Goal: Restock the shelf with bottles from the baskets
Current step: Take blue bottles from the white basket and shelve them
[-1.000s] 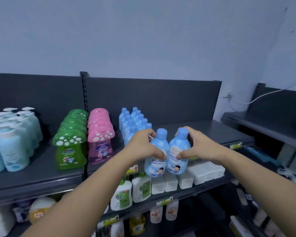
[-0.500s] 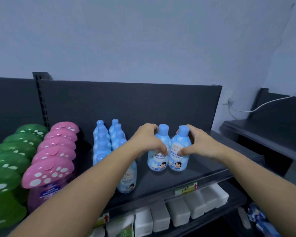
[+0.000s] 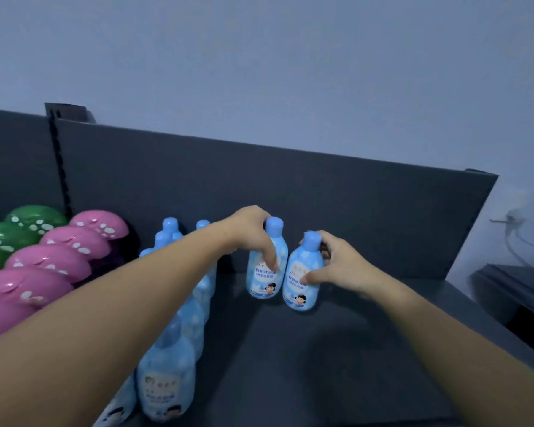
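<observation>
1. Step in hand: placing. The left hand (image 3: 250, 235) grips one blue bottle (image 3: 261, 286) by the shoulder, fingers curled round it just under the cap. The right hand (image 3: 339, 266) grips a second bottle (image 3: 299, 295) the same way.
2. Both bottles stand upright and side by side, touching or nearly so, far back on the shelf (image 3: 336, 365) near the back panel (image 3: 290, 195). Their bases look to be at the deck; I cannot tell whether their weight is down yet.
3. Next move, as I judge it: settle both bases flat and let go one hand at a time without tipping either bottle. They seem to start new lines to the right of the blue row (image 3: 167, 374), so they should sit square to it.
4. The shelf holds, from left: green bottles (image 3: 0, 241), pink bottles (image 3: 56, 260), then the blue row running near to far. The right part of the deck holds only the two gripped bottles.
5. All bottles are capped, and their contents do not show.
6. The baskets are out of view, so the stock left in them cannot be judged.
</observation>
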`<state>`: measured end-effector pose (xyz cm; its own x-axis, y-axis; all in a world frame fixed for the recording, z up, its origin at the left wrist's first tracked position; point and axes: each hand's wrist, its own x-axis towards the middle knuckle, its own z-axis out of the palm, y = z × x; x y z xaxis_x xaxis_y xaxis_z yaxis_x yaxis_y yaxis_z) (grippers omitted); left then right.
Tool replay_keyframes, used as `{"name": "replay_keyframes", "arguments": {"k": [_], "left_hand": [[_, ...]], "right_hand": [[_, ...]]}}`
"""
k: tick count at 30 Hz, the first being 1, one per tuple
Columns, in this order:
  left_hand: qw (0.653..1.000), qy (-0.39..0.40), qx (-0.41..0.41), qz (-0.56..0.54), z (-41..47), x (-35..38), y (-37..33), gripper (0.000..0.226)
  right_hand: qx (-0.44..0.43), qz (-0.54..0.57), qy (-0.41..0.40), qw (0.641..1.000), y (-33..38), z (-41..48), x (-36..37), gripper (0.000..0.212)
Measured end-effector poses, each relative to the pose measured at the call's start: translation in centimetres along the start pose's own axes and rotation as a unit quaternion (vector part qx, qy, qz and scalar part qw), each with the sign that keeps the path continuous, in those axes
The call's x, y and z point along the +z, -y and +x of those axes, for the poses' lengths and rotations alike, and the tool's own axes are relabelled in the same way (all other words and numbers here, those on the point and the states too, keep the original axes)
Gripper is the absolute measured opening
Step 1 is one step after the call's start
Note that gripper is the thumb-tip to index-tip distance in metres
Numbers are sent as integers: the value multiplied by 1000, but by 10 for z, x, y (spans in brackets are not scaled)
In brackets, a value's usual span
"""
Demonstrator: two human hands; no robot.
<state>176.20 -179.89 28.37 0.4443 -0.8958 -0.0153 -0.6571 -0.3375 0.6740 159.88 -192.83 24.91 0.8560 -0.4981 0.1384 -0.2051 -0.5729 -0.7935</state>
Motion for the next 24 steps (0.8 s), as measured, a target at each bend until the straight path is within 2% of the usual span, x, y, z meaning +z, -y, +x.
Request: {"name": "replay_keyframes", "arguments": {"k": [4,11,24], "left_hand": [[998,-16,-48,47,29,2,6,45],[990,-22,-71,116,65,9,21,47],[970,39,-84,223,80,8,30,53]], "right_hand": [[-16,-1,23,1000,-24,36,4,58],[-28,-15,48,998,-56,84,14,67],[-67,-2,78,995,-66,107,10,64]]}}
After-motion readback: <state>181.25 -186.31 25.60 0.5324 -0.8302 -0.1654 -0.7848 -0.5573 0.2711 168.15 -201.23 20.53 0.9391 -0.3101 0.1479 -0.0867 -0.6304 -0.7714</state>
